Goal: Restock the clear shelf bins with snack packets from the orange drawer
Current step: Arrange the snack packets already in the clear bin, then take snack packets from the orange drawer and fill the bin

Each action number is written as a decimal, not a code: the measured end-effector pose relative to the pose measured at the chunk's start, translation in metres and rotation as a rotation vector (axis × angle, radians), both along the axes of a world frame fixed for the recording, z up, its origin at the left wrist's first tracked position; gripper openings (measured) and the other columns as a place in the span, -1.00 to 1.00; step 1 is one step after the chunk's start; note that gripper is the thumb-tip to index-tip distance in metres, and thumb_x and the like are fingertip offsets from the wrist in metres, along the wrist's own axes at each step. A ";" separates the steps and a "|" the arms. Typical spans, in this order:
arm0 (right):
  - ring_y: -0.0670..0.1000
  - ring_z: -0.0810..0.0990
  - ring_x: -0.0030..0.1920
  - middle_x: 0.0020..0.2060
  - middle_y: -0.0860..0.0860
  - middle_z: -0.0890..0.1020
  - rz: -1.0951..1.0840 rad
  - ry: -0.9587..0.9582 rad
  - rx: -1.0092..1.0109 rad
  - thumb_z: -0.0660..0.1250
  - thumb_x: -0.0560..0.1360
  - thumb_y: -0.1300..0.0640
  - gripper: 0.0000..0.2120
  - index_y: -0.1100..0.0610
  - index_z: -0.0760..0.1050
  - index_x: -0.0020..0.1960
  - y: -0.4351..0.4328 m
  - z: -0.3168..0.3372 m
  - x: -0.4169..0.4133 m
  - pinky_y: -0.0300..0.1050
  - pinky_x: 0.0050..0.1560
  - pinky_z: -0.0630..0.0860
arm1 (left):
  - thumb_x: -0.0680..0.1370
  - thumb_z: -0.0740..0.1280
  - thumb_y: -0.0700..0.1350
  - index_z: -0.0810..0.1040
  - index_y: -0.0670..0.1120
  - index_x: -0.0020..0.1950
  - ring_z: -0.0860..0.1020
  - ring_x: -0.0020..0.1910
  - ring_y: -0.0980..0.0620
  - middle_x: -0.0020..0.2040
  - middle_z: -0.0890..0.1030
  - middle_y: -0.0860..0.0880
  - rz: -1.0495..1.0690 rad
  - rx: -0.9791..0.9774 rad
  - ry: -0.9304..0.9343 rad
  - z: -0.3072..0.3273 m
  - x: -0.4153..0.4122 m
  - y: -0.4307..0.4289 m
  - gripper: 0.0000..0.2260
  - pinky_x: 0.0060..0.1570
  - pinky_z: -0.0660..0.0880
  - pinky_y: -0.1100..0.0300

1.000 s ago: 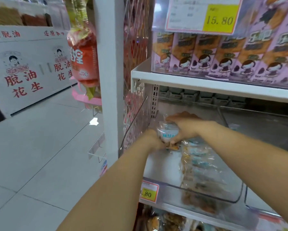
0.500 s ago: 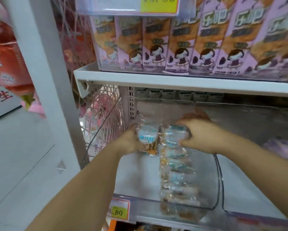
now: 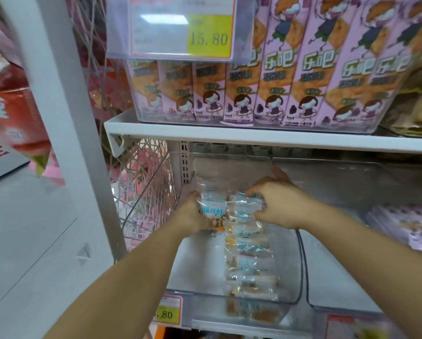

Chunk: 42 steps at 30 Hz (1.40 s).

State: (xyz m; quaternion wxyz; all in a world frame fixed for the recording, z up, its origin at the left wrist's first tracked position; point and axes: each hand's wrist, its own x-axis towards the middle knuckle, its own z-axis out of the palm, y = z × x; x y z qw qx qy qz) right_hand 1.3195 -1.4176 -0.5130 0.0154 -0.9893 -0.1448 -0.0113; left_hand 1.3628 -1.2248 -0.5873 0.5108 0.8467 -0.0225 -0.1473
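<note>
- The bin [image 3: 241, 311] sits at the shelf's front edge behind a price tag [image 3: 167, 311], its clear wall showing the stock.
- A row [image 3: 249, 263] of packets runs front to back along the bin's right side. They overlap, probably to save room, and the left side is bare for a second row.
- The left hand [image 3: 193, 214] has its fingers curled round one packet [image 3: 212, 209], held upright just left of the row's back end. It looks like the start of that second row.
- The right hand [image 3: 278, 204] pinches the row's rearmost packets between thumb and bent fingers, likely to steady them so they don't topple.
- Beyond, the upper shelf [image 3: 229, 134] carries pink boxes [image 3: 278, 94].
- The orange drawer is not clearly visible.
</note>
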 end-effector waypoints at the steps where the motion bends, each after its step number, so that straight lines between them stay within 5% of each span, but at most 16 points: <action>1: 0.12 0.03 0.51 0.35 0.05 0.40 -0.003 0.015 0.009 0.30 0.50 -0.01 -0.52 -0.03 0.35 0.41 0.000 0.001 0.000 -0.08 0.49 -0.23 | 0.43 0.42 -0.40 0.17 -0.14 0.36 0.42 0.09 0.00 0.16 0.45 -0.06 -0.013 0.002 0.011 0.003 -0.002 0.001 -0.37 0.05 0.56 0.17; 3: 0.13 0.11 0.49 0.31 0.05 0.45 -0.004 0.022 0.046 0.32 0.48 -0.02 -0.53 -0.02 0.40 0.38 -0.001 0.002 -0.001 -0.06 0.52 -0.09 | 0.43 0.40 -0.43 0.18 -0.15 0.35 0.43 0.07 0.01 0.07 0.43 -0.02 -0.018 -0.004 0.044 0.009 -0.005 0.004 -0.39 -0.08 0.56 0.29; 7: 0.07 0.43 0.26 0.19 0.04 0.55 -0.002 -0.079 0.158 0.34 0.46 0.03 -0.61 0.08 0.52 0.27 -0.002 0.016 -0.017 -0.10 0.25 0.39 | 0.39 0.48 -0.38 0.21 -0.10 0.41 0.51 0.17 -0.09 0.19 0.48 -0.09 -0.011 0.039 0.031 0.020 -0.010 0.017 -0.30 0.09 0.54 0.08; 11: 0.02 0.49 0.18 0.14 -0.03 0.58 0.050 -0.155 0.241 0.35 0.47 0.03 -0.66 0.03 0.54 0.23 -0.001 0.026 -0.050 -0.17 0.20 0.38 | 0.46 0.45 -0.28 0.21 -0.12 0.45 0.44 0.16 -0.01 0.28 0.44 -0.07 0.007 0.150 -0.034 0.040 -0.036 0.023 -0.35 0.08 0.43 0.24; 14: 0.00 0.48 0.14 0.03 -0.08 0.60 0.096 -0.218 0.317 0.36 0.48 0.02 -0.74 0.01 0.58 0.16 -0.002 0.026 -0.086 -0.12 0.20 0.39 | 0.49 0.44 -0.11 0.11 -0.12 0.54 0.49 0.04 0.02 0.33 0.47 -0.10 0.052 0.302 -0.219 0.055 -0.069 0.023 -0.28 -0.09 0.43 0.27; 16: -0.04 0.48 0.11 0.00 -0.10 0.61 0.129 -0.272 0.377 0.36 0.49 0.06 -0.80 0.02 0.60 0.11 -0.002 0.025 -0.117 -0.14 0.15 0.39 | 0.53 0.39 -0.15 0.21 -0.09 0.51 0.50 0.00 0.04 0.33 0.47 -0.08 0.085 0.300 -0.406 0.064 -0.100 0.020 -0.40 -0.06 0.44 0.21; 18: -0.09 0.48 0.02 -0.05 -0.13 0.62 0.161 -0.327 0.413 0.37 0.50 0.10 -0.85 0.03 0.62 0.06 -0.003 0.022 -0.148 -0.18 0.07 0.41 | 0.55 0.33 -0.21 0.39 -0.08 0.41 0.52 0.01 0.07 0.25 0.52 -0.04 0.116 0.203 -0.574 0.066 -0.134 0.014 -0.58 0.03 0.45 0.23; 23: -0.19 0.49 -0.17 -0.18 -0.17 0.60 0.180 -0.283 0.489 0.36 0.49 0.14 -0.89 0.05 0.63 -0.01 -0.012 -0.003 -0.214 -0.39 -0.11 0.41 | 0.56 0.29 -0.23 0.59 -0.03 0.08 0.52 -0.20 0.28 -0.09 0.58 0.13 0.081 0.053 -0.716 0.034 -0.218 -0.001 -0.83 -0.25 0.39 0.47; 28: -0.29 0.49 -0.20 -0.24 -0.35 0.50 0.098 -0.084 0.458 0.35 0.50 0.11 -0.88 -0.03 0.62 0.00 -0.040 -0.055 -0.253 -0.31 -0.16 0.44 | 0.57 0.30 -0.15 0.60 0.03 0.05 0.53 -0.22 0.28 -0.15 0.60 0.17 0.017 0.127 -0.478 -0.029 -0.254 -0.014 -0.86 -0.21 0.42 0.42; 31: -0.23 0.53 -0.10 -0.11 -0.26 0.58 -0.027 0.069 0.381 0.30 0.53 0.06 -0.84 -0.05 0.59 0.08 -0.066 -0.086 -0.257 -0.28 -0.07 0.46 | 0.55 0.31 -0.18 0.60 0.00 0.08 0.57 0.02 0.14 -0.03 0.61 0.11 -0.073 0.220 -0.322 -0.061 -0.251 -0.024 -0.84 0.09 0.50 0.21; 34: -0.13 0.56 0.01 -0.02 -0.19 0.60 -0.155 0.223 0.273 0.26 0.54 -0.05 -0.79 -0.06 0.56 0.12 -0.096 -0.130 -0.245 -0.25 -0.11 0.40 | 0.55 0.31 -0.17 0.57 -0.03 0.12 0.56 0.05 0.10 -0.02 0.56 0.10 -0.127 0.286 -0.235 -0.085 -0.241 -0.033 -0.83 0.09 0.47 0.23; 39: 0.11 0.57 0.11 0.19 0.12 0.58 -0.283 0.443 0.114 0.26 0.51 -0.03 -0.51 0.05 0.34 0.41 -0.129 -0.200 -0.218 -0.07 0.04 0.52 | 0.54 0.34 -0.15 0.54 -0.05 0.25 0.56 0.13 0.01 0.11 0.61 -0.01 -0.191 0.370 -0.049 -0.131 -0.217 -0.045 -0.73 0.13 0.46 0.21; 42: 0.14 0.42 0.33 0.42 0.10 0.33 -0.328 0.450 0.153 0.12 0.45 -0.37 -0.26 0.00 0.15 0.51 -0.138 -0.226 -0.203 0.00 0.18 0.48 | 0.52 0.33 -0.15 0.46 -0.06 0.35 0.48 0.27 -0.10 0.23 0.55 -0.09 -0.212 0.410 -0.064 -0.150 -0.199 -0.058 -0.61 0.24 0.41 0.08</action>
